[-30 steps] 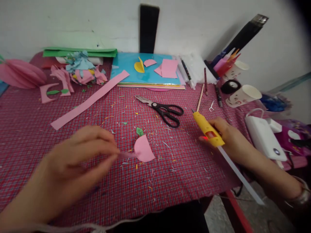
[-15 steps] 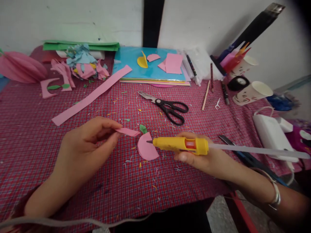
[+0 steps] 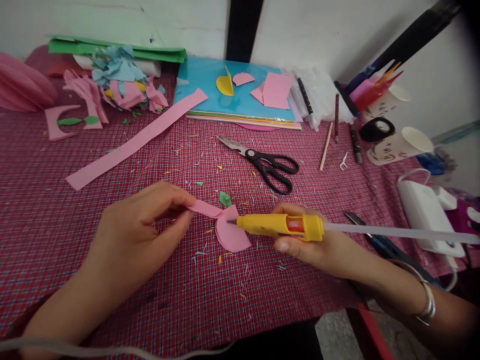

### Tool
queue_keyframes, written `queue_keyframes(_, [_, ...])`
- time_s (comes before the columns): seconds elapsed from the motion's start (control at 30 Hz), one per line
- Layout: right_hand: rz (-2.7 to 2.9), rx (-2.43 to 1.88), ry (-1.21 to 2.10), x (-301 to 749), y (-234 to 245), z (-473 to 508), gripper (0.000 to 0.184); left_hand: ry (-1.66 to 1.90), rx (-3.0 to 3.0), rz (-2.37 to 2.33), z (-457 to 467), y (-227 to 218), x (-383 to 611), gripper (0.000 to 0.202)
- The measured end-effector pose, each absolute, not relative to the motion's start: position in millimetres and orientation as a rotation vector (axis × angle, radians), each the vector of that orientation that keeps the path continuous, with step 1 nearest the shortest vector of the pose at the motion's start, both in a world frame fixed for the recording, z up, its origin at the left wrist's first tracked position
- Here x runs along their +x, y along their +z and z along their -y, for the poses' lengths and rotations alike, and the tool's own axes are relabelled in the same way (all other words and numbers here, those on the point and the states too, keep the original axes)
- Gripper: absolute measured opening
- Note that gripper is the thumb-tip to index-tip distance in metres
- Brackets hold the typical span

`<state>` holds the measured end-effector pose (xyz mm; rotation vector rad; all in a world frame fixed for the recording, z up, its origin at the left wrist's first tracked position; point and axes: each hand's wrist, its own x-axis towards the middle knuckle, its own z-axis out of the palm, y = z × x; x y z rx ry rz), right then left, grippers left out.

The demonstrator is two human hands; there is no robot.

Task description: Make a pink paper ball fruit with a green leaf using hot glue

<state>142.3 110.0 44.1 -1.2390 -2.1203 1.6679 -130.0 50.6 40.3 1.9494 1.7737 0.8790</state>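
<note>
My left hand (image 3: 135,232) pinches a small folded pink paper strip (image 3: 204,207) between thumb and fingers, its far end touching a pink half-circle paper piece (image 3: 231,236) lying on the red checked cloth. My right hand (image 3: 311,247) is wrapped round a yellow glue gun (image 3: 281,226), held level with its tip pointing left at the half-circle's top edge. A clear glue stick (image 3: 397,233) juts out behind the gun to the right. A tiny green paper leaf (image 3: 225,199) lies just above the half-circle.
Black scissors (image 3: 262,162) lie beyond the hands. A long pink strip (image 3: 135,142) lies to the left, paper scraps (image 3: 120,90) at the back left, a blue sheet stack (image 3: 228,95) at the back. Paper cups (image 3: 401,145), pencils and a white box (image 3: 425,210) stand right.
My right hand brought the glue gun from the right side to the half-circle, turning it to point left. The left hand lowered the pink strip's end onto the half-circle.
</note>
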Motion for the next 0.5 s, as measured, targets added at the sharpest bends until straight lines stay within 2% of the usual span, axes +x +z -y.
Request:
queue_keyframes(0.33, [2.395, -1.359, 1.526, 145, 59, -113, 0.033, 0.882, 1.986, -1.792, -51, 38, -134, 0.014])
queue_keyframes(0.5, [2.544, -1.160, 1.745, 163, 85, -119, 0.034, 0.916, 2.048, -1.758, -51, 39, -134, 0.015])
